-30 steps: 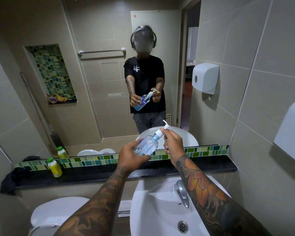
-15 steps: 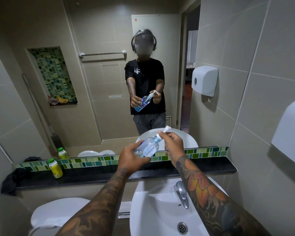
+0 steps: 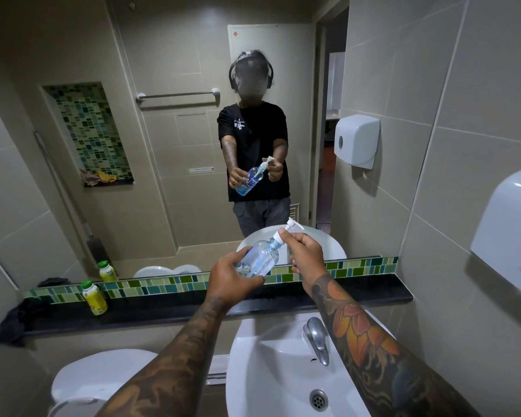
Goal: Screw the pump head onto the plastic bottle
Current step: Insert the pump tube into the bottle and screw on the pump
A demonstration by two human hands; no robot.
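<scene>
**Pump head at the bottle neck, held over the sink**

The lower part of the plastic bottle [image 3: 257, 260] is hidden inside the left hand [image 3: 232, 278], which is closed around its base with the fingers wrapped over the near side. The thread at the neck shows as a bluish band, but whether the collar is fully seated on it cannot be made out. The pump head [image 3: 288, 228] sits on the neck, its nozzle pointing up and to the right; the right hand [image 3: 306, 254] pinches its white collar between thumb and fingertips, the remaining fingers curled in. The bottle is tilted, neck up and right, in mid-air above the far edge of the sink [image 3: 253, 371] and in front of the black ledge [image 3: 358, 293].

The mirror [image 3: 163, 145] repeats the grip from the far side, showing a blue label. On the ledge to the left stand a yellow bottle with a green cap [image 3: 94, 297] and a dark cloth [image 3: 15, 320]. The tap [image 3: 316, 338] lies near, below the right forearm. A toilet lid [image 3: 103, 374] is cut off at the lower left, and a white dispenser [image 3: 512, 236] is cut by the right edge.

Against the earlier frames, the bottle and both hands sit at much the same spot, and the right-hand fingers have shifted round the collar.
</scene>
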